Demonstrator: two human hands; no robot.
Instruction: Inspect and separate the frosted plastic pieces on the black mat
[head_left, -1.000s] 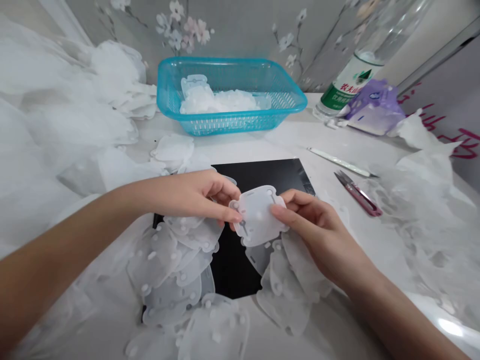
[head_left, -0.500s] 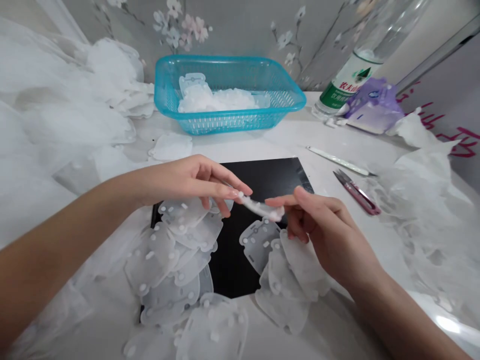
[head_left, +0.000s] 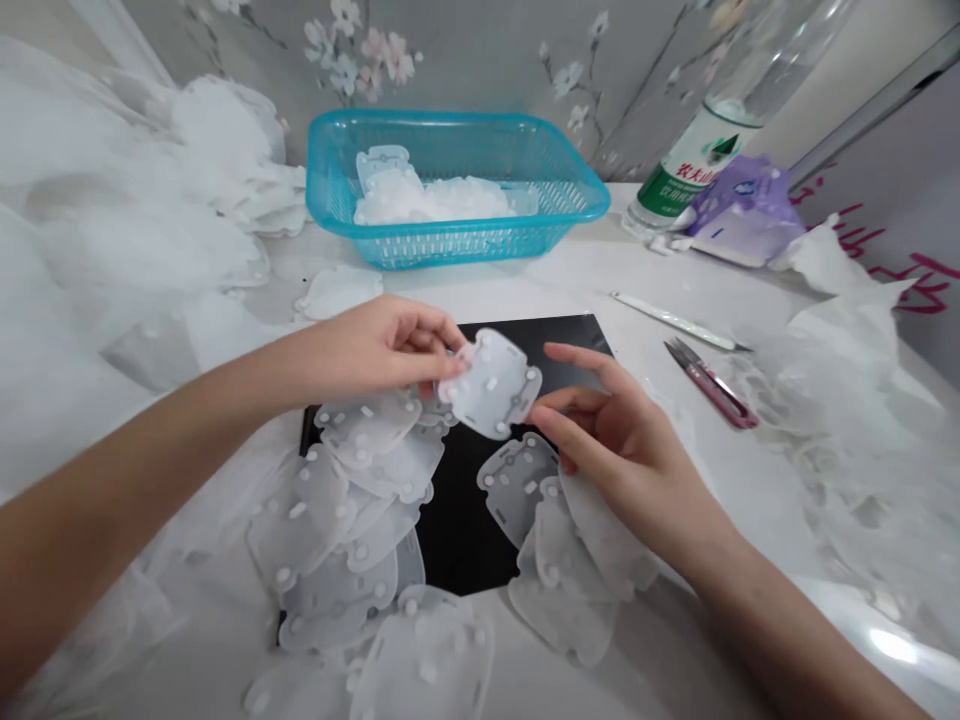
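White table (head_left: pixel 570 275), black mat (head_left: pixel 457 540): you've flipped 1 translucent sheet (head_left: pixel 491 385) studded-face-up, likely exposing it for work; left hand (head_left: pixel 412 345) pinches its left edge, right hand (head_left: pixel 622 430) nears its right corner, grip unclear.

White tbl (head_left: pixel 555 285) holds blue bskt (head_left: pixel 457 250), blk mat (head_left: pixel 461 530), btl (head_left: pixel 697 160), snips (head_left: pixel 712 385) & frosted pcs (head_left: pixel 424 655).

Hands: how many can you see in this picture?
2: the left hand pinches a white piece; the right hand is at its lower right edge. No others show.
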